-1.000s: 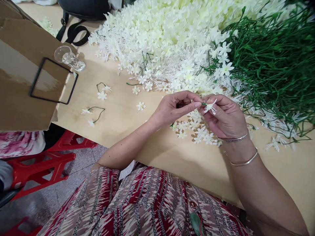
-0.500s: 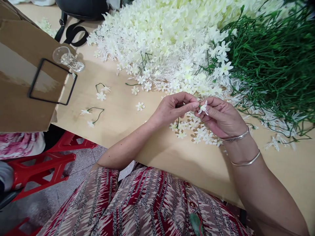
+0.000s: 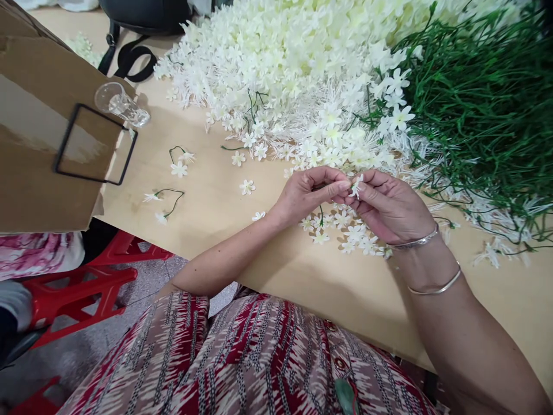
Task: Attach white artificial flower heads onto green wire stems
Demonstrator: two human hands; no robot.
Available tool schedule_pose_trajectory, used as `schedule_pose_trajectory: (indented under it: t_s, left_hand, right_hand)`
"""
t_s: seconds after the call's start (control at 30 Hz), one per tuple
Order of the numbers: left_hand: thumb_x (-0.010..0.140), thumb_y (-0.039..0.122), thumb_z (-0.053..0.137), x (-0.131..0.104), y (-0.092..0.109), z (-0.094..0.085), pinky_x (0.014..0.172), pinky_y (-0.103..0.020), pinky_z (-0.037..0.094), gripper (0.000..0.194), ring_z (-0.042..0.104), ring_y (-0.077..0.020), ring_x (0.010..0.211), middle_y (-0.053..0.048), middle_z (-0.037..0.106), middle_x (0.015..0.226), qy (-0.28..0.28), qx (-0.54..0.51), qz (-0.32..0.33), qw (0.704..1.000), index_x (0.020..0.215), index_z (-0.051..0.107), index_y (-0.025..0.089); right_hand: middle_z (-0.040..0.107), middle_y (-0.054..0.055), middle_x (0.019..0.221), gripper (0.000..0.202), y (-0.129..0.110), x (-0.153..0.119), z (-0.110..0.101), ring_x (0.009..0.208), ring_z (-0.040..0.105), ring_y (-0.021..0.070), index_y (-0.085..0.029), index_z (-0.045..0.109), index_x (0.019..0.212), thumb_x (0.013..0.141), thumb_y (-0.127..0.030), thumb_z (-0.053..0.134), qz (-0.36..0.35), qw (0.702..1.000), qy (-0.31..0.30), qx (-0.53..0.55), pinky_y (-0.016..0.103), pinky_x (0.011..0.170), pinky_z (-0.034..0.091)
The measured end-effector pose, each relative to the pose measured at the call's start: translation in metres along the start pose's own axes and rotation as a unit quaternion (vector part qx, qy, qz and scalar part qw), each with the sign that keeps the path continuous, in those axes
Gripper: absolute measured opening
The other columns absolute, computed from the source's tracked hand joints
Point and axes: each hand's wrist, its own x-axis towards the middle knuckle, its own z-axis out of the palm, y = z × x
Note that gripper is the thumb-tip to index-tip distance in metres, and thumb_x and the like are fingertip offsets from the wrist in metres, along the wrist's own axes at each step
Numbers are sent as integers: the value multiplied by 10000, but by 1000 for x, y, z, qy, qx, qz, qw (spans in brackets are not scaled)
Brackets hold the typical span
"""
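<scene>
My left hand (image 3: pixel 309 193) and my right hand (image 3: pixel 389 204) meet over the table, fingertips almost touching. Between the right thumb and fingers is a small white artificial flower (image 3: pixel 356 187), tilted on its side. The left thumb and forefinger pinch at the flower's base, where a thin green stem (image 3: pixel 321 214) hangs below the hand; the exact grip point is hidden. Loose white blossoms (image 3: pixel 356 233) lie just under both hands. Beyond them a big heap of white artificial flowers (image 3: pixel 276 75) spreads out, with a pile of green stems (image 3: pixel 479 109) on its right.
At the left stand a cardboard box (image 3: pixel 38 127), a black wire frame (image 3: pixel 93 176) and a clear plastic cup (image 3: pixel 123 104). Short stems with blossoms (image 3: pixel 173 199) lie on the tabletop (image 3: pixel 207 202). A black bag (image 3: pixel 144 14) sits at the back, red stools (image 3: pixel 95 288) below left.
The white flower has turned slightly between my fingers, its petals now more upright. A green stem shows more clearly below my left hand. The view has shifted a little.
</scene>
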Motion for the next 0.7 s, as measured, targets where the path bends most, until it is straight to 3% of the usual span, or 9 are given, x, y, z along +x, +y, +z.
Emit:
schedule_pose_trajectory:
  t_s: [0.23, 0.4, 0.53, 0.7]
  left_hand:
    - [815, 755, 898, 1, -5, 2, 876, -330, 660, 622, 805, -175, 871, -47, 814, 880, 13, 28, 33, 999, 939, 766, 160]
    - [810, 760, 899, 2, -9, 3, 840, -314, 653, 621, 787, -160, 827, -39, 800, 846, 25, 33, 51, 998, 910, 756, 164]
    - [783, 770, 911, 2, -6, 7, 847, -320, 651, 640, 788, -167, 847, -39, 804, 858, 43, 31, 32, 998, 917, 746, 166]
    - [786, 763, 914, 4, -3, 7, 859, -310, 645, 637, 787, -159, 846, -34, 808, 868, 46, 8, 23, 999, 919, 741, 165]
  right_hand:
    - [766, -43, 812, 323, 5, 2, -4, 705, 708, 146, -371, 835, 876, 721, -554, 1052, -3, 1000, 7, 8, 319, 780, 709]
    - [760, -39, 803, 305, 6, 3, -3, 701, 719, 162, -375, 820, 878, 751, -555, 1033, -16, 1000, 4, -2, 342, 780, 713]
    - [755, -47, 795, 325, 5, 4, -2, 699, 710, 159, -383, 815, 871, 725, -556, 1048, -23, 1000, 16, 7, 344, 803, 717]
    - [784, -25, 859, 286, 4, 5, -5, 758, 751, 185, -387, 823, 945, 788, -536, 1010, -31, 1000, 2, 2, 368, 833, 727]
